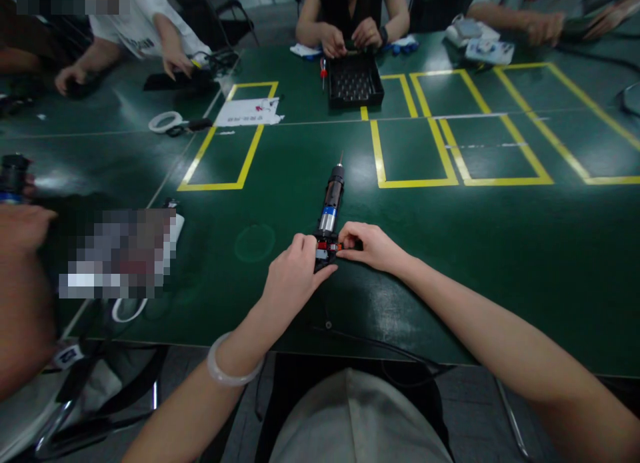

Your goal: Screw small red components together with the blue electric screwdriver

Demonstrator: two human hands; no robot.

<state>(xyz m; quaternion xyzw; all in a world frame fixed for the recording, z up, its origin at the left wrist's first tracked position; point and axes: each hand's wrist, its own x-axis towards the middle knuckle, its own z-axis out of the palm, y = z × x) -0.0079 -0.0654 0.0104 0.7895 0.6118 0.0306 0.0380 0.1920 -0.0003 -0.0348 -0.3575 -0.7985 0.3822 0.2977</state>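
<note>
An electric screwdriver (330, 206) lies on the green table with its thin bit pointing away from me. Part of its casing is off, so a silver and blue motor and small red parts show near the back end. My left hand (295, 270) is closed around that back end, thumb along the near side. On the right side my right hand (367, 245) pinches at a small orange-red piece (341, 246) against the screwdriver; its exact kind is too small to tell. A black cable (380, 343) runs along the table edge below my hands.
Yellow tape rectangles (417, 183) mark the green table (500, 250). Across it, a co-worker's hands (350, 40) are above a black tray (356, 83) of small parts. A red screwdriver (323, 70), a tape roll (165, 122) and a paper sign (247, 112) lie farther off. Another person's arm (25, 270) reaches in at left.
</note>
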